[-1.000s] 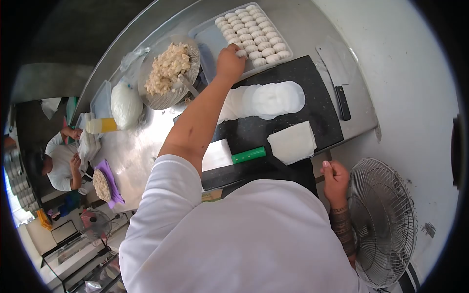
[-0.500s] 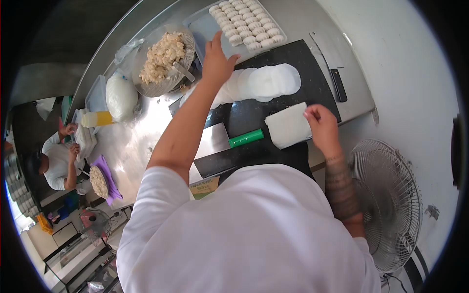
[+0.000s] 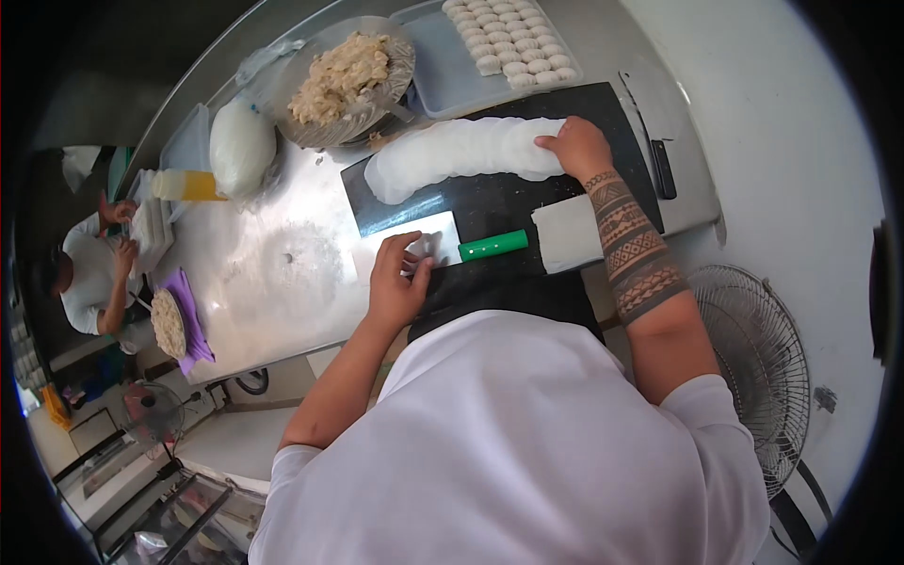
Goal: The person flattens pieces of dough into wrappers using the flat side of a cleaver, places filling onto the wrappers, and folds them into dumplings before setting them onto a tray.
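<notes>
A long overlapping row of thin white dumpling wrappers lies across the black board. At its right end my right hand is closed on the edge of a wrapper, the fingertips partly hidden. My left hand hovers at the blade of a cleaver with a green handle; its fingers are bent and apart, holding nothing. Whether it touches the blade I cannot tell. Below my right wrist rests a white folded cloth.
Behind the board stand a bowl of filling and a tray with rows of shaped dumplings. A black-handled knife lies right. Leftward are a white bag, a yellow bottle and a co-worker. A fan stands right.
My left hand has drawn back from near the tray to the cleaver. My right hand has moved from the white cloth up to the wrappers, which now form a longer, more even row.
</notes>
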`<action>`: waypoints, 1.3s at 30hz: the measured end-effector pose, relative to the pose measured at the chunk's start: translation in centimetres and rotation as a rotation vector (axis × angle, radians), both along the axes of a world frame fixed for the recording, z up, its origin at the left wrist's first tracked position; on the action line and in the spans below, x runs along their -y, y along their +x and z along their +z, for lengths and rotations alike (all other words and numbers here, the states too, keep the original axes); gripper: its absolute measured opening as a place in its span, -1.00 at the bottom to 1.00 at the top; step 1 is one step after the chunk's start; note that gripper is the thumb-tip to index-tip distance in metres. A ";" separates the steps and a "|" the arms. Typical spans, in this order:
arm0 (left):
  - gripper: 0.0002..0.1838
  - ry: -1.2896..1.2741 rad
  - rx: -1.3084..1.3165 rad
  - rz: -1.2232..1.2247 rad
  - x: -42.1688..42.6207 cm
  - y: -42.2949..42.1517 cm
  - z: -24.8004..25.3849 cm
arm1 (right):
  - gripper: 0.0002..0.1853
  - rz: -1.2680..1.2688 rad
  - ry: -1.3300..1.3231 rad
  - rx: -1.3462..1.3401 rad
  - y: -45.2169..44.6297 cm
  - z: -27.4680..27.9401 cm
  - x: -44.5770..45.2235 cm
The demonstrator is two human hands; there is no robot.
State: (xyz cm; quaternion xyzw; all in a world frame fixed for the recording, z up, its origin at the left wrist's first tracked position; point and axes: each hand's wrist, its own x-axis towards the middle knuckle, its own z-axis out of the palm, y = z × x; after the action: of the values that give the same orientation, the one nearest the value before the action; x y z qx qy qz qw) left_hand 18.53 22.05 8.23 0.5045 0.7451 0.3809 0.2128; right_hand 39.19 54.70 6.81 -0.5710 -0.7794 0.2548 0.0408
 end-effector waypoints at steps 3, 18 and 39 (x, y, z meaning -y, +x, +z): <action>-0.56 -0.011 0.010 0.063 2.1 -1.1 0.1 | -0.47 0.043 0.011 0.024 0.3 -1.6 -1.2; -0.62 -0.020 0.085 -0.001 4.4 -3.5 0.1 | -0.45 -0.071 0.045 0.004 0.0 -2.0 -2.1; -0.50 -0.708 0.685 -0.542 3.6 0.7 1.2 | -0.33 0.080 0.067 0.132 0.6 -3.3 -4.2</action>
State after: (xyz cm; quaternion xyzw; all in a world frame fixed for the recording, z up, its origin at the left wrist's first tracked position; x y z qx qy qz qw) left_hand 19.25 18.48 9.45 0.4231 0.5596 0.1814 0.6892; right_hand 39.77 58.89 3.49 -0.5531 -0.8107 0.1920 -0.0020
